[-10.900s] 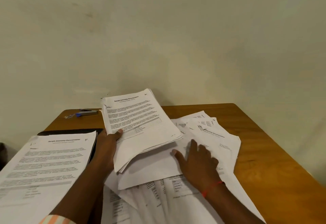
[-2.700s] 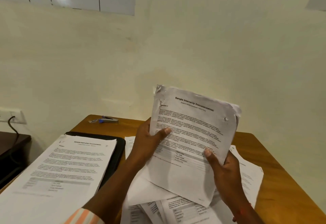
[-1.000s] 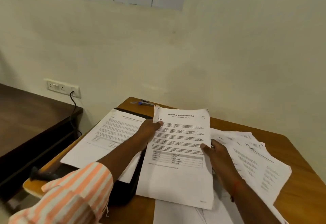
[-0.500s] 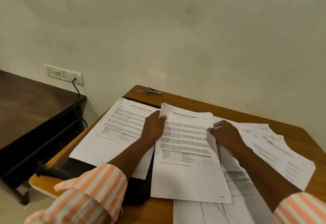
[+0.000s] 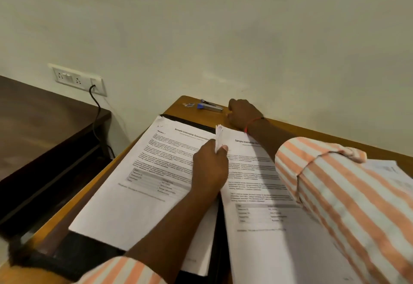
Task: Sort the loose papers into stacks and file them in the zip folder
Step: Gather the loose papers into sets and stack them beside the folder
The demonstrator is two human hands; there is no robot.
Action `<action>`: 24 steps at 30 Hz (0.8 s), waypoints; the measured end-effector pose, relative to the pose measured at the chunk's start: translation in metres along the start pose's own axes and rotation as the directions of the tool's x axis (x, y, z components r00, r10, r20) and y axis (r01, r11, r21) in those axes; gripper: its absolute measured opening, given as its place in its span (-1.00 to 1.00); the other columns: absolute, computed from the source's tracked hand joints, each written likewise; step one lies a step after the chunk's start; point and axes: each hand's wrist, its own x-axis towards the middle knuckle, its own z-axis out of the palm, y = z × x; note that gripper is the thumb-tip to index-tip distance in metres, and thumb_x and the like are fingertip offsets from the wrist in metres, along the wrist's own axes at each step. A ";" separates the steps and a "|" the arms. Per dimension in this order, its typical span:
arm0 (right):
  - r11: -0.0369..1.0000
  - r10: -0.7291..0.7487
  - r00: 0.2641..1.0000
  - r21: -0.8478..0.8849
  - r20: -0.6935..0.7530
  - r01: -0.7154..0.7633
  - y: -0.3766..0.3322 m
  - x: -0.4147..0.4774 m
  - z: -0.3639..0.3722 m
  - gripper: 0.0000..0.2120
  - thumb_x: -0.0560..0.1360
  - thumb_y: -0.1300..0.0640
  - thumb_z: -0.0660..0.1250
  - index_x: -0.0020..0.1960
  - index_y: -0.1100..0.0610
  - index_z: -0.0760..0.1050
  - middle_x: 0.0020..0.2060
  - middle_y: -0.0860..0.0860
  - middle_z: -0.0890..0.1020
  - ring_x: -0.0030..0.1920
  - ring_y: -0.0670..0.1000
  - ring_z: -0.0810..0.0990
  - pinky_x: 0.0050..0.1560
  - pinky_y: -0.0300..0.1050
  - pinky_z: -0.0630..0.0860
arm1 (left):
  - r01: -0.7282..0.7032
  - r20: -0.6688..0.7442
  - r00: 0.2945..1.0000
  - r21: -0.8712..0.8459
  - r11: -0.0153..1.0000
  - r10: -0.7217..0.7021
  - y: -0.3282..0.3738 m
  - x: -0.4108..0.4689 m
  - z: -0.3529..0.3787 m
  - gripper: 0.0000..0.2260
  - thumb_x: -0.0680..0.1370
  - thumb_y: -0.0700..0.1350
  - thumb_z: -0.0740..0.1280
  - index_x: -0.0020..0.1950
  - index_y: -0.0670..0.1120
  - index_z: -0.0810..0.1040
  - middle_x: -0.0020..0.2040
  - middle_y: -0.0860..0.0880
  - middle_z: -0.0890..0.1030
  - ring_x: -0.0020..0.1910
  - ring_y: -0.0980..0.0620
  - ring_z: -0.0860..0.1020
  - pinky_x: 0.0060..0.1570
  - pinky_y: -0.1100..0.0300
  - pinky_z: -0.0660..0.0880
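The right stack (image 5: 257,194) lies on the bench (image 5: 174,111) just beside the left stack (image 5: 138,189), which rests on the black zip folder (image 5: 67,259). The left hand (image 5: 210,169) pinches the right stack's far-left corner. The right hand (image 5: 243,113), fingers curled, is by the stapler (image 5: 210,107) at the far edge; I cannot tell whether it holds anything. Its striped sleeve (image 5: 335,194) hides part of the right stack.

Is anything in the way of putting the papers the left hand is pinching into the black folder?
Yes. Another stack of papers lies on top of the zip folder, covering most of it; only its black edges show. The left hand pinches the second stack by its corner, beside it.
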 end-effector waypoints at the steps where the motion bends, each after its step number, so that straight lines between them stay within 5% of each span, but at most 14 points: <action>1: 1.000 -0.005 1.000 -0.008 0.012 0.005 -0.005 0.013 0.006 -0.73 0.60 0.07 0.23 0.24 0.18 0.45 0.15 0.20 0.55 0.13 0.19 0.54 0.10 0.02 0.49 | -0.005 -0.012 1.000 0.005 1.000 0.005 0.001 -0.002 0.000 -0.77 0.69 0.04 0.23 0.21 -0.06 0.54 0.11 0.01 0.63 0.08 0.01 0.63 -0.06 0.19 0.56; 5: 0.999 -0.047 0.997 0.005 0.057 0.046 -0.026 0.065 0.033 -0.60 0.59 0.01 0.27 0.36 0.17 0.38 0.27 0.19 0.47 0.23 0.18 0.50 0.21 0.04 0.47 | 0.038 -0.061 0.998 0.041 0.998 -0.035 -0.002 0.000 -0.002 -0.72 0.69 0.03 0.22 0.31 -0.06 0.55 0.17 0.00 0.64 0.13 0.01 0.61 0.09 0.10 0.58; 9: 0.998 -0.054 0.997 0.021 0.060 0.052 -0.042 0.099 0.055 -0.54 0.62 -0.06 0.27 0.42 0.16 0.36 0.33 0.17 0.46 0.31 0.17 0.46 0.29 0.05 0.44 | -0.004 -0.090 0.996 0.075 0.997 0.010 -0.007 0.001 -0.002 -0.83 0.68 0.00 0.21 0.02 -0.02 0.55 -0.12 0.12 0.55 -0.12 0.16 0.54 -0.11 0.23 0.49; 13: 0.999 -0.042 0.998 0.034 0.055 0.040 -0.038 0.102 0.052 -0.68 0.64 0.05 0.26 0.30 0.21 0.40 0.22 0.20 0.54 0.18 0.18 0.53 0.10 -0.01 0.45 | -0.011 -0.067 0.998 0.055 0.998 0.015 -0.009 0.003 -0.003 -0.83 0.68 0.00 0.22 -0.04 0.00 0.52 -0.14 0.11 0.56 -0.14 0.17 0.54 -0.10 0.19 0.52; 19: 0.898 -0.240 0.963 0.405 0.126 0.171 -0.005 0.019 -0.047 -0.76 0.69 0.09 0.16 0.26 0.24 0.33 0.02 0.11 0.64 -0.11 0.06 0.64 -0.05 -0.07 0.54 | -0.021 0.044 0.999 -0.179 0.984 0.029 0.002 -0.005 -0.003 -0.87 0.68 0.04 0.25 0.15 0.07 0.54 0.05 0.10 0.66 0.03 0.06 0.65 0.02 0.11 0.64; 24: 0.924 -0.380 0.907 0.116 0.181 0.364 0.019 -0.074 -0.123 -0.82 0.70 0.00 0.12 0.24 0.07 0.30 -0.11 -0.07 0.55 -0.18 -0.06 0.51 -0.16 -0.13 0.43 | 0.022 0.089 0.996 -0.273 0.962 0.003 0.011 -0.008 -0.006 -0.76 0.67 0.05 0.26 0.28 -0.01 0.55 0.08 0.03 0.68 0.00 0.05 0.67 -0.06 0.18 0.62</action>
